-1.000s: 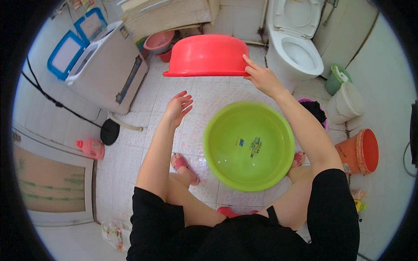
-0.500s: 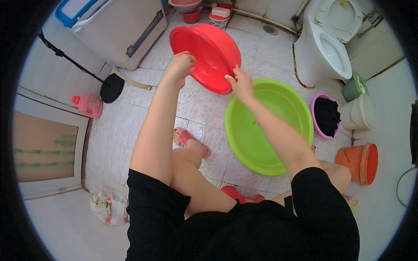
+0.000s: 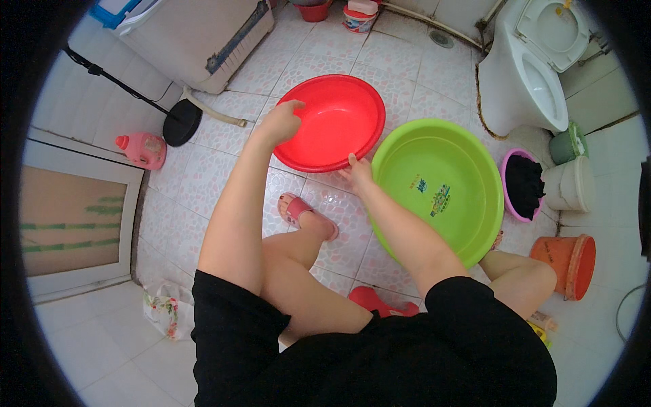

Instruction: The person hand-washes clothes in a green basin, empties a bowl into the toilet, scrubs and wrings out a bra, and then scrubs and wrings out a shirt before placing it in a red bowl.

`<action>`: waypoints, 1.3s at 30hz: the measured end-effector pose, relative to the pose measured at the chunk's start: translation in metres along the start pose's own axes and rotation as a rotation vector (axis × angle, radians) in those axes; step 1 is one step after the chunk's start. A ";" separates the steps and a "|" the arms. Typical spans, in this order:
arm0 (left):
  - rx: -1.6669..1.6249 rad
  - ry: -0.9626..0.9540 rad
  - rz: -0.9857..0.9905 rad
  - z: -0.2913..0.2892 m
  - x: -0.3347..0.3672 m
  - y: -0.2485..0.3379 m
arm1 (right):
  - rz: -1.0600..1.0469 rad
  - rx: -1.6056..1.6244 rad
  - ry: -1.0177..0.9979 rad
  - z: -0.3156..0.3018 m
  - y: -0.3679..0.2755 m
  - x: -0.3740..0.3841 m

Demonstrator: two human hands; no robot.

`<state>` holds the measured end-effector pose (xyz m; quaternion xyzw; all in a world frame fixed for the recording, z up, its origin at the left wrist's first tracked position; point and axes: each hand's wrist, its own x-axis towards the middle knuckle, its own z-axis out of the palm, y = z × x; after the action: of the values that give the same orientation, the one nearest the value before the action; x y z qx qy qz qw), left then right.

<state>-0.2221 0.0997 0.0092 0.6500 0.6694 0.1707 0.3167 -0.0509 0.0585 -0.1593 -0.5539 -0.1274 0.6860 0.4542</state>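
Note:
A round red basin (image 3: 336, 125) faces up in front of me, level, with nothing in it. My left hand (image 3: 281, 123) is closed on its left rim, some fingers reaching inside. At the near rim, my right hand (image 3: 358, 173) grips with the thumb on top and the fingers beneath. Whether the basin touches the floor I cannot tell. Just right of it stands a large lime-green basin (image 3: 468, 180) with a printed picture on its bottom. My right forearm passes over its left side.
A purple basin with black cloth (image 3: 525, 186), a white bucket (image 3: 568, 184) and an orange bucket (image 3: 564, 266) line the right. The toilet (image 3: 525, 81) stands at the far right. At left are a pink jug (image 3: 144, 150), a black round stand base (image 3: 182, 123) and a grey hose (image 3: 217, 115).
The red basin has gone from tilted on its side to level, and come nearer. My right hand has lowered with its rim. More of the green basin's bottom shows now.

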 end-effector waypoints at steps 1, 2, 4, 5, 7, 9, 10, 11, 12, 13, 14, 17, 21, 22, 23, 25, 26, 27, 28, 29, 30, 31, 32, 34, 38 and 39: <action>0.036 -0.027 0.041 0.003 -0.002 -0.006 | 0.033 0.041 -0.013 -0.001 0.005 -0.001; 0.072 -0.054 0.081 0.006 -0.003 -0.012 | 0.039 0.044 -0.014 -0.002 0.009 -0.003; 0.130 -0.111 0.064 0.012 -0.005 -0.014 | 0.082 0.039 -0.039 -0.010 0.018 0.003; 0.187 -0.168 0.046 0.015 -0.005 -0.015 | 0.081 0.041 -0.037 -0.013 0.022 0.006; 0.213 -0.200 0.048 0.017 -0.008 -0.012 | 0.143 0.068 -0.035 -0.013 0.027 0.007; 0.195 -0.204 0.035 0.020 -0.009 -0.014 | 0.200 0.047 -0.037 -0.011 0.027 0.004; 0.200 -0.205 0.034 0.020 -0.008 -0.016 | 0.257 0.024 -0.041 -0.009 0.026 -0.001; 0.206 -0.202 0.059 0.021 -0.008 -0.019 | 0.258 0.029 -0.041 -0.008 0.025 -0.005; 0.210 -0.198 0.088 0.021 -0.007 -0.018 | 0.307 0.003 -0.070 -0.009 0.019 -0.010; 0.213 -0.202 0.095 0.022 -0.007 -0.016 | 0.354 -0.020 -0.098 -0.010 0.014 -0.016; 0.241 -0.209 0.098 0.023 -0.007 -0.014 | 0.350 -0.011 -0.092 -0.013 0.011 -0.020; 0.300 -0.208 0.173 0.027 -0.002 -0.008 | 0.468 0.004 -0.216 -0.025 -0.004 -0.034; 0.388 -0.251 0.246 0.039 0.006 0.039 | 0.380 -0.079 -0.296 -0.062 -0.028 -0.043; 0.395 -0.228 0.314 0.043 0.007 0.047 | 0.309 -0.160 -0.339 -0.068 -0.040 -0.053; 0.400 -0.238 0.356 0.050 0.008 0.059 | 0.236 -0.243 -0.375 -0.076 -0.053 -0.063; 0.370 -0.247 0.460 0.061 0.002 0.095 | 0.048 -0.462 -0.328 -0.100 -0.099 -0.082; 0.324 -0.261 0.564 0.069 0.001 0.111 | -0.024 -0.535 -0.300 -0.115 -0.125 -0.090; 0.256 -0.271 0.654 0.075 -0.005 0.131 | -0.136 -0.587 -0.248 -0.128 -0.155 -0.104; 0.210 -0.294 0.682 0.084 -0.012 0.154 | -0.243 -0.635 -0.185 -0.148 -0.185 -0.119; 0.159 -0.326 0.713 0.098 -0.019 0.178 | -0.307 -0.699 -0.107 -0.175 -0.214 -0.130; 0.080 -0.343 0.742 0.109 -0.024 0.202 | -0.376 -0.765 -0.028 -0.203 -0.246 -0.142; 0.091 -0.366 0.795 0.120 -0.033 0.229 | -0.524 -0.649 -0.006 -0.237 -0.275 -0.153; 0.028 -0.318 0.870 0.130 -0.040 0.245 | -0.592 -0.556 -0.022 -0.254 -0.297 -0.183; -0.072 -0.280 1.040 0.151 -0.059 0.288 | -0.676 -0.530 0.164 -0.293 -0.330 -0.251; -0.098 -0.380 1.226 0.199 -0.110 0.388 | -0.805 -0.405 0.397 -0.400 -0.335 -0.352; -0.097 -0.368 1.318 0.216 -0.121 0.410 | -0.826 -0.371 0.497 -0.424 -0.324 -0.375</action>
<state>0.2242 -0.0186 0.1364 0.9252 0.0610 0.2443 0.2840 0.4668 -0.1874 0.1513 -0.6748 -0.3432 0.2633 0.5979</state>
